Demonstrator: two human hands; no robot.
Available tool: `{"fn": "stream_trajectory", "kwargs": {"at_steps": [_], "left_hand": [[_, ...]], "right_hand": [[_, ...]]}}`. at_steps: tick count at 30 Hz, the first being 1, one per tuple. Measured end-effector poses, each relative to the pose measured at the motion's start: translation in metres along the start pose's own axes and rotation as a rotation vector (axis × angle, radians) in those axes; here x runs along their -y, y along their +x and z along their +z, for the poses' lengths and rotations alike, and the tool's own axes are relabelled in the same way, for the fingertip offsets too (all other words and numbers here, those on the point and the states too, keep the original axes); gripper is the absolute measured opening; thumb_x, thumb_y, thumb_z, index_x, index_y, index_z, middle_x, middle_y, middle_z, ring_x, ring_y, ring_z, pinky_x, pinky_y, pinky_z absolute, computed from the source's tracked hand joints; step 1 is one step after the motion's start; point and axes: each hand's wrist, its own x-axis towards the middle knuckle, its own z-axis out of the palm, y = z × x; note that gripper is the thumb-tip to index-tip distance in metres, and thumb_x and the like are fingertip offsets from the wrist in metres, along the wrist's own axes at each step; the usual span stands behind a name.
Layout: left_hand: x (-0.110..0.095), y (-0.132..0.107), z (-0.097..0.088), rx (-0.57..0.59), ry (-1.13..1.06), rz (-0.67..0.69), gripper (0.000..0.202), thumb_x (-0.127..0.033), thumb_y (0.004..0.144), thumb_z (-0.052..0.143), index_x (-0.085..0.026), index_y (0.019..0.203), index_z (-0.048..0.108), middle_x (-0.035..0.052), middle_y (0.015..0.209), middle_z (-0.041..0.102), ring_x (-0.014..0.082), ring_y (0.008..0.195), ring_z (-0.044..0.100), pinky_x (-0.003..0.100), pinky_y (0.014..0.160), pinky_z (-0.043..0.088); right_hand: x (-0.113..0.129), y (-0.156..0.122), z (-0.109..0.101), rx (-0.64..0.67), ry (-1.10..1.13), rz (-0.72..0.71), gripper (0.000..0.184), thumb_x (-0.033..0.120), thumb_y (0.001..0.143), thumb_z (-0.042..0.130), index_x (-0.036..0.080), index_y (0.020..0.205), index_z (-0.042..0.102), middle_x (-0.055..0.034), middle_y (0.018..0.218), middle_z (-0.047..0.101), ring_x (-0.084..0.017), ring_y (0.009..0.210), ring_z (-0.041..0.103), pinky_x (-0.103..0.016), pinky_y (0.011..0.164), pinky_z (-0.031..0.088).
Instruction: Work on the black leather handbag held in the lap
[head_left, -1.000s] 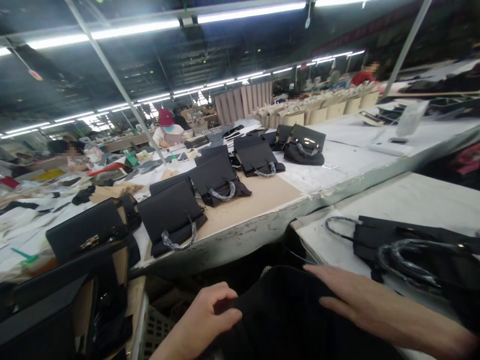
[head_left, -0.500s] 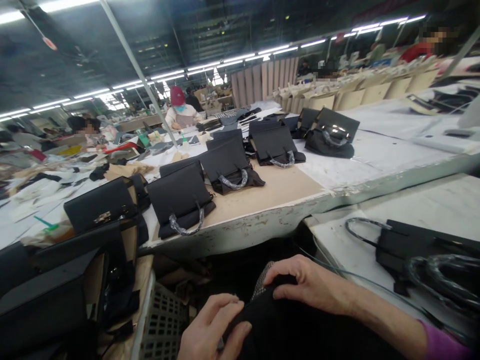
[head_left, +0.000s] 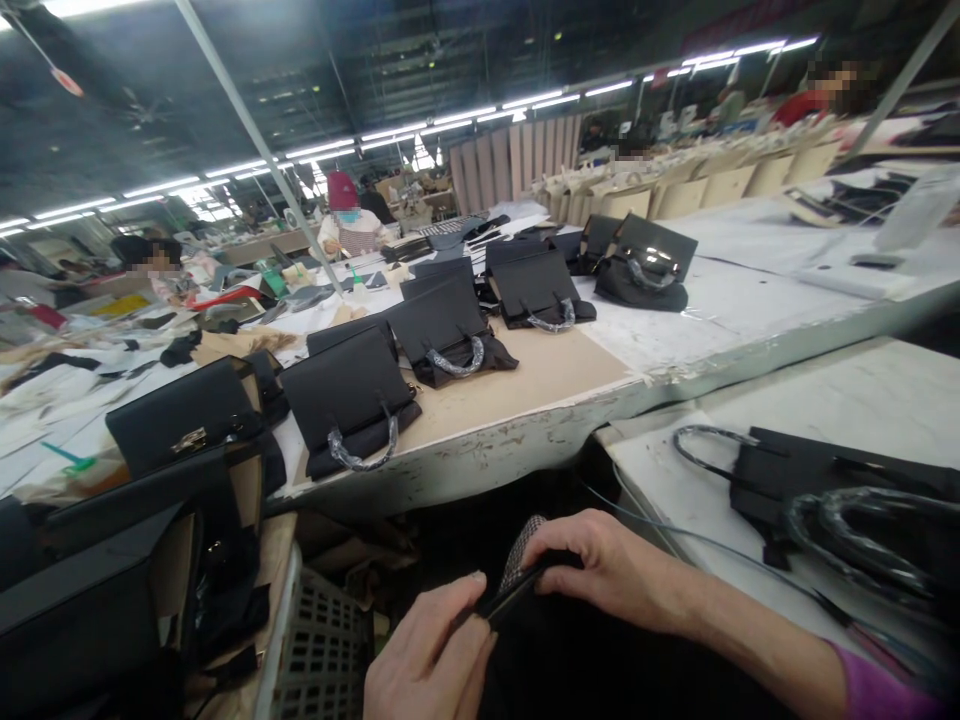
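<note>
Low in the head view, my left hand [head_left: 431, 650] pinches one end of a narrow black edge, thumb against fingers. My right hand [head_left: 592, 565] grips the same black piece [head_left: 516, 594] farther along, its fingers curled over the top. The piece looks like part of a bag, but its lower part merges into dark cloth and cannot be made out. Just beyond it, a patch of houndstooth-patterned cloth [head_left: 519, 556] shows next to my right fingers.
Black handbags [head_left: 341, 400] with wrapped handles stand along the long table [head_left: 547, 400]. More bags [head_left: 90, 590] crowd the left, beside a plastic basket [head_left: 319, 630]. On the right table [head_left: 847, 390] lies another black bag [head_left: 787, 485]. A co-worker [head_left: 346, 215] sits across.
The black edge has tilted between my hands, showing more of its narrow strip. My left fingers have shifted along it. The whole view has swung slightly.
</note>
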Motion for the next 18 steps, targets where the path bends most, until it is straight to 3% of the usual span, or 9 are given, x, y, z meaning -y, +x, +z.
{"fn": "stream_trajectory", "kwargs": {"at_steps": [6,10,13,18], "left_hand": [[0.005,-0.011,0.011,-0.163,0.031,0.161,0.018,-0.006,0.09,0.059,-0.019,0.098,0.07,0.0071,0.098,0.076,0.0202,0.089,0.074,0.027,0.077,0.062],[0.012,-0.009,0.008,-0.117,0.018,0.234,0.019,-0.009,0.094,0.055,-0.018,0.102,0.07,0.0072,0.101,0.076,0.0222,0.096,0.073,0.03,0.08,0.062],[0.015,-0.004,0.002,-0.015,0.039,0.194,0.02,-0.008,0.094,0.056,-0.018,0.102,0.071,0.0073,0.107,0.075,0.0228,0.105,0.069,0.031,0.085,0.061],[0.015,-0.011,0.011,-0.001,0.049,0.063,0.02,-0.008,0.096,0.053,-0.018,0.103,0.069,0.0074,0.111,0.072,0.0224,0.111,0.065,0.033,0.09,0.058]], "right_hand": [[0.002,0.001,0.0,-0.007,-0.056,0.022,0.017,0.02,0.087,0.066,0.027,0.099,0.075,0.0018,0.094,0.076,-0.019,0.09,0.069,-0.025,0.085,0.05],[0.0,0.004,0.001,-0.006,-0.063,0.024,0.014,0.019,0.086,0.067,0.025,0.096,0.075,0.0009,0.092,0.076,-0.019,0.088,0.069,-0.025,0.083,0.049],[-0.002,0.006,0.002,0.012,-0.06,0.021,0.013,0.021,0.087,0.066,0.025,0.096,0.075,0.0018,0.091,0.076,-0.018,0.086,0.069,-0.024,0.081,0.049],[0.0,0.005,0.001,0.028,-0.069,0.027,0.01,0.018,0.086,0.069,0.024,0.091,0.076,0.0023,0.086,0.076,-0.018,0.085,0.068,-0.022,0.078,0.049]]}}
